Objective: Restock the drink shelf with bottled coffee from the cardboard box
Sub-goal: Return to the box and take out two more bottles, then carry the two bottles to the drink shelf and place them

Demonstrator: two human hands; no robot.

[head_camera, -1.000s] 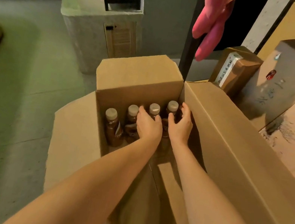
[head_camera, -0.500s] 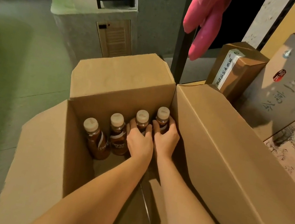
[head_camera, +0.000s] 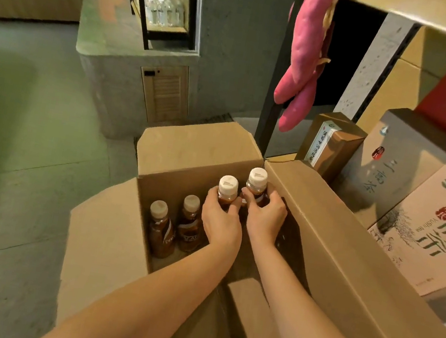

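We had our left hand [head_camera: 220,222] wrapped tight around one coffee bottle [head_camera: 227,192] and our right hand [head_camera: 264,216] around the next one [head_camera: 256,185]. Both bottles had come up higher than a moment before, above the two others [head_camera: 173,225] down in the cardboard box [head_camera: 347,268]. So the lift had started; the shelf came next.

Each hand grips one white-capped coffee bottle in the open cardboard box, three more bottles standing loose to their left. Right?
Not quite. The head view shows two loose bottles in the cardboard box, not three. The rest holds: left hand grips one white-capped bottle, right hand another.
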